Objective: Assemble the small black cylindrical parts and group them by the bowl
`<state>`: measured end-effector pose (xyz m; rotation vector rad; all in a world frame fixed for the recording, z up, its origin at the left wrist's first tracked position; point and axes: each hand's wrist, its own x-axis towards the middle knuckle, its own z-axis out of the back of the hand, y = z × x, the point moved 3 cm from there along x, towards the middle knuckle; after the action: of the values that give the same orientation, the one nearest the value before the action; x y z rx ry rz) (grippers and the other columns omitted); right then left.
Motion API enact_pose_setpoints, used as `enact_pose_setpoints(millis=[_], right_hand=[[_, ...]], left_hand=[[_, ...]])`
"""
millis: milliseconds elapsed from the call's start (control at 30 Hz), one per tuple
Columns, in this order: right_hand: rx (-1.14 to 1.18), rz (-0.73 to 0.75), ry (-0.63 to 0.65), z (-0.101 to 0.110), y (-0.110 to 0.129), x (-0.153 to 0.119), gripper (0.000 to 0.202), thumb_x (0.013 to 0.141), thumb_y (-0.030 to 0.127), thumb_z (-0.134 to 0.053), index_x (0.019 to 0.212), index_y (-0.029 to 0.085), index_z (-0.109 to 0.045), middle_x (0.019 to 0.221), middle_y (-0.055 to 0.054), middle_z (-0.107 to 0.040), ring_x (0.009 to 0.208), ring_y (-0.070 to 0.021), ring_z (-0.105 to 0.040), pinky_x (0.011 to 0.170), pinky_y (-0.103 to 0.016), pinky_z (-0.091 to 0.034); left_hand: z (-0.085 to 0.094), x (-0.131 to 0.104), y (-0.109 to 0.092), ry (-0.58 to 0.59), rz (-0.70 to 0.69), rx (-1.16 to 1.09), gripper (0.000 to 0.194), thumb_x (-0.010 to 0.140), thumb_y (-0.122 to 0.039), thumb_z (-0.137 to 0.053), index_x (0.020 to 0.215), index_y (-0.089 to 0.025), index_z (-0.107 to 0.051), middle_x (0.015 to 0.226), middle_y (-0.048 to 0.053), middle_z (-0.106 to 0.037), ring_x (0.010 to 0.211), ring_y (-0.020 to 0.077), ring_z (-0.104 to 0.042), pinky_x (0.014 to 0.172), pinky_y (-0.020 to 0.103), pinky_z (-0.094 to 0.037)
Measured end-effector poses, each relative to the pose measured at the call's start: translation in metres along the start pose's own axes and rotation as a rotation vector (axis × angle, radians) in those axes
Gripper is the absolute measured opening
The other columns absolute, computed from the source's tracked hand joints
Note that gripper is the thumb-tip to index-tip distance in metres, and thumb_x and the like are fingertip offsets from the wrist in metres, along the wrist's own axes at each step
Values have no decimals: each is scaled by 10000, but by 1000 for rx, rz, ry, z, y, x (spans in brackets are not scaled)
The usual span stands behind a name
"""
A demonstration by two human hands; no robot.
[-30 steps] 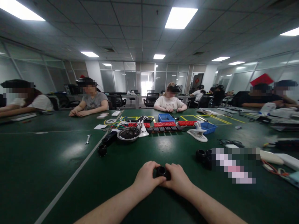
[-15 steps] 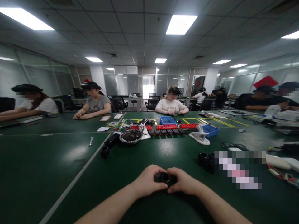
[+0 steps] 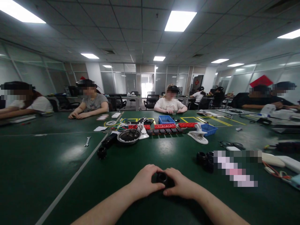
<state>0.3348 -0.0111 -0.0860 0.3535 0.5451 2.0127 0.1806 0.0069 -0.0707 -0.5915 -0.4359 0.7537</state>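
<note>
A small black round part with a hole in its top (image 3: 162, 177) is held low over the green table, close to its near edge. My left hand (image 3: 145, 181) curls around its left side, thumb in front and fingers behind. From the right, my right hand (image 3: 179, 183) closes on it in the same way, with the fingertips of both hands almost meeting. The hands cover the part's lower sides. Similar black round parts (image 3: 205, 160) stand in a cluster to the right, and another black round part (image 3: 102, 153) lies to the left.
A wrench (image 3: 87, 141) lies on the green table (image 3: 58, 175) at left. Farther back are a round metal-rimmed item (image 3: 128, 136), red strips (image 3: 165, 126), a white clip base (image 3: 198, 137) and a blue bin (image 3: 166, 119). Several people sit around the table.
The whole view has shifted slightly to the left. Both hands keep their hold on the black part, which has turned a little between the fingers.
</note>
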Motion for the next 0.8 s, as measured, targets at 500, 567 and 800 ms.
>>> enact_pose_setpoints(millis=[500, 567, 800], right_hand=[[-212, -141, -205, -12, 1, 7, 379, 551, 464, -689, 720, 178, -507, 707, 10, -544, 671, -157, -470, 611, -258, -306], [-301, -161, -263, -12, 7, 7, 358, 610, 499, -626, 711, 178, -505, 707, -8, -558, 704, -180, -476, 667, -299, -304], [-106, -16, -131, -8, -2, 5, 648, 518, 522, -693, 1059, 220, -504, 960, -36, -554, 885, -222, -479, 760, -324, -337]], left_hand=[[-3, 0, 4, -126, 81, 26, 316, 601, -320, -681, 859, -188, -554, 867, 9, -523, 846, 186, -477, 737, 281, -373], [-6, 0, 5, -198, 113, 65, 295, 601, -305, -669, 829, -179, -530, 855, 13, -508, 834, 187, -468, 723, 284, -373], [-11, -1, 12, -200, 24, -21, 325, 635, -290, -646, 904, -186, -496, 908, 16, -494, 860, 178, -463, 752, 283, -382]])
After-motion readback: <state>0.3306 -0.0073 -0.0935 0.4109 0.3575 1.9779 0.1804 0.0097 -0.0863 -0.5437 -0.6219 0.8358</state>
